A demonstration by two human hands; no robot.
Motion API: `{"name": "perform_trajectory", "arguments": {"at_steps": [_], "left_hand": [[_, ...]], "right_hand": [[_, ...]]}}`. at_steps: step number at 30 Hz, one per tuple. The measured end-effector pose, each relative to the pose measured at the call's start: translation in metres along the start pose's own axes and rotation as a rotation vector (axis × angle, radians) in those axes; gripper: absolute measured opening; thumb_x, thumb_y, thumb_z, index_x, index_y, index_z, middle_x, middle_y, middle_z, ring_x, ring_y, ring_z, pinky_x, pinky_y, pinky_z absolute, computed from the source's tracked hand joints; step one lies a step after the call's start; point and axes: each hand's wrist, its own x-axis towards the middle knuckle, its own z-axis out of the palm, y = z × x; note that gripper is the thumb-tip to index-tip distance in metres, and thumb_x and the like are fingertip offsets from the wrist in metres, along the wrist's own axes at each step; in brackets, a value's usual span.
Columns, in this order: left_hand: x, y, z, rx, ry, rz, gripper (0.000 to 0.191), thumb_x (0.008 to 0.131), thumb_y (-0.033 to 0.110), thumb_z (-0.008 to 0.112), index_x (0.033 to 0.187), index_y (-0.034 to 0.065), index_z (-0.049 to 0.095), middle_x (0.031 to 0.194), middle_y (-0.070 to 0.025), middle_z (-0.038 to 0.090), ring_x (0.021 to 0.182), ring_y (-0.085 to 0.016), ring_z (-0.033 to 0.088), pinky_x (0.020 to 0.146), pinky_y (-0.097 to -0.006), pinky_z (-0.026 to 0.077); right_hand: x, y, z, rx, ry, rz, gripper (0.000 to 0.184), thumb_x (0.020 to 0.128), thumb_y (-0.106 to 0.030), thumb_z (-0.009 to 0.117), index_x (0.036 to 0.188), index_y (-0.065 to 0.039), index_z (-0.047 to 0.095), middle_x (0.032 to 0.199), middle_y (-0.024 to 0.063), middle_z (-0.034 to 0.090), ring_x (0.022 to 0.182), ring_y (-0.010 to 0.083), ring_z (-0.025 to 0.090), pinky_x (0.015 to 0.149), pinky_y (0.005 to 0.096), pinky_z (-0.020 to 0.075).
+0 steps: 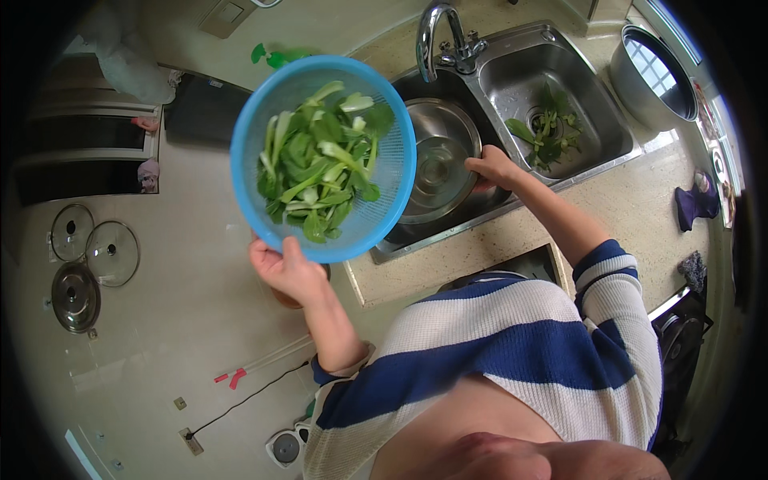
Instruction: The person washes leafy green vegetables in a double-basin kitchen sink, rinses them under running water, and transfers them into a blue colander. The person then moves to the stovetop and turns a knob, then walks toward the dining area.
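My left hand (291,270) grips the near rim of a blue plastic colander (241,180), held up to the left of the double sink. Cut leafy greens (324,162) with pale stalks lie in it. My right hand (495,169) has hold of the right rim of a stainless steel basin (435,207) in the left sink bowl (411,84). Some water appears to be in the basin, and the colander hides part of its left side. More green leaves and stalk ends (549,132) lie around the drain of the right sink bowl (606,132).
A chrome faucet (427,42) arches over the left bowl. On the counter (624,198) a large metal pot (636,90) stands right of the sink, with a purple cloth-like item (696,201) beyond. A gas stove (681,342) is at far right. Pot lids (113,255) hang on the left wall.
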Motion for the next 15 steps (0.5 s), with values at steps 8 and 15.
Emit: {"name": "perform_trajectory", "arguments": {"at_steps": [8, 15], "left_hand": [[-0.027, -0.045, 0.047, 0.549, -0.217, 0.648, 0.020, 0.068, -0.015, 0.046, 0.067, 0.0004, 0.032, 0.120, -0.0233, 0.051, 0.112, -0.039, 0.054, 0.095, -0.0460, 0.046], [-0.028, -0.044, 0.056, 0.510, -0.262, 0.829, 0.019, 0.072, -0.016, 0.044, 0.071, -0.0017, 0.031, 0.114, -0.0237, 0.048, 0.110, -0.045, 0.051, 0.092, -0.0574, 0.045]], "right_hand": [[0.039, 0.047, 0.017, 0.041, 0.053, 0.097, 0.028, 0.077, -0.017, 0.062, 0.092, 0.007, 0.061, 0.079, 0.0136, 0.065, 0.062, 0.0239, 0.067, 0.052, 0.0338, 0.0594], [0.042, 0.050, 0.012, 0.029, 0.095, 0.176, 0.037, 0.078, -0.013, 0.063, 0.109, 0.007, 0.055, 0.091, 0.0147, 0.062, 0.069, 0.0277, 0.066, 0.052, 0.0370, 0.0600]]}}
